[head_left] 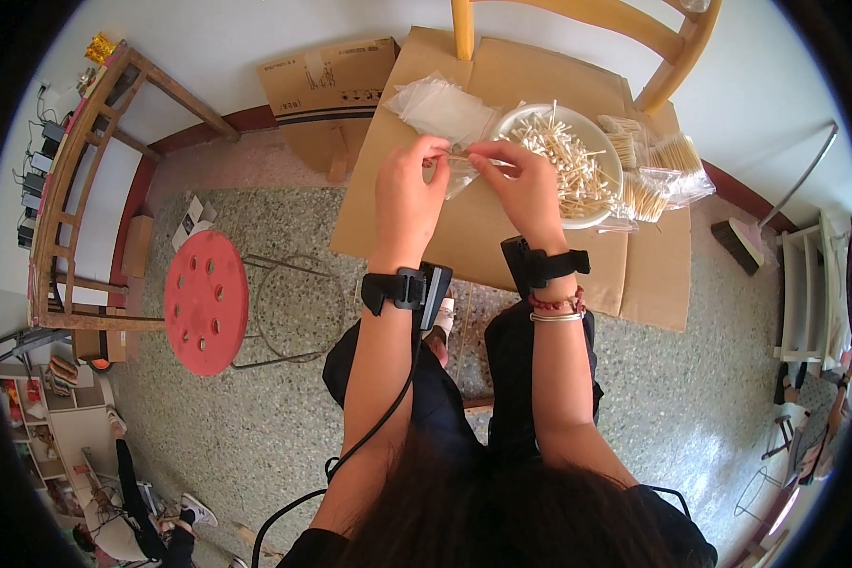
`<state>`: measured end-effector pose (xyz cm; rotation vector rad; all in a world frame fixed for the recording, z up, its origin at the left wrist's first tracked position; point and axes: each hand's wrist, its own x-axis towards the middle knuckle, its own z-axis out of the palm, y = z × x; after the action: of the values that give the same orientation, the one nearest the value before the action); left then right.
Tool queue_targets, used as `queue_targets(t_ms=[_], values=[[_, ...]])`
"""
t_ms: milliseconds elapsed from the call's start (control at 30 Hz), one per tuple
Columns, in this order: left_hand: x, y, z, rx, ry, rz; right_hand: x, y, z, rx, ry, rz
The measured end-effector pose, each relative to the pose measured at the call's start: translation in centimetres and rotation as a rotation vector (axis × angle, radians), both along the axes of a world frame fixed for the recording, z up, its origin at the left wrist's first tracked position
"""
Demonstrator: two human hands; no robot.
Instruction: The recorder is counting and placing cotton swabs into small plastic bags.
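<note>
A small clear plastic bag (460, 177) is pinched between my two hands above the cardboard sheet. My left hand (407, 194) has its thumb and fingertips closed at the bag's left edge. On the other edge, the fingers of my right hand (528, 187) are closed too. Whether the bag holds anything is too small to tell. Just right of it stands a white bowl (592, 223) heaped with loose cotton swabs (568, 156). A stack of flat clear bags (440, 112) lies beyond my left hand. Several filled bags of swabs (646, 194) sit right of the bowl.
Flattened cardboard (379, 213) covers the work surface, with a wooden chair back (625, 28) behind it. A red round stool (205, 303) stands at left. A cardboard box (331, 80) leans by the wall. A broom (738, 244) is at right. Another person (128, 516) sits lower left.
</note>
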<state>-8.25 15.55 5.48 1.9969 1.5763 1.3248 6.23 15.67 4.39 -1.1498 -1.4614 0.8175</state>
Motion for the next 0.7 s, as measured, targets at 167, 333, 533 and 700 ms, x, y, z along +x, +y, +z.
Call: queue_targets(t_ms=[167, 333, 533, 700], values=[[0.03, 0.04, -0.02, 0.005, 0.006, 0.001, -0.24, 0.16, -0.58, -0.003, 0.072, -0.034], [-0.17, 0.07, -0.07, 0.011, 0.017, 0.006, 0.11, 0.14, -0.39, -0.010, 0.016, -0.016], [-0.06, 0.06, -0.01, 0.016, 0.016, -0.008, -0.09, 0.14, -0.52, -0.001, -0.027, -0.019], [-0.01, 0.11, -0.13, 0.013, 0.014, -0.009, -0.15, 0.06, -0.45, -0.001, -0.042, -0.044]])
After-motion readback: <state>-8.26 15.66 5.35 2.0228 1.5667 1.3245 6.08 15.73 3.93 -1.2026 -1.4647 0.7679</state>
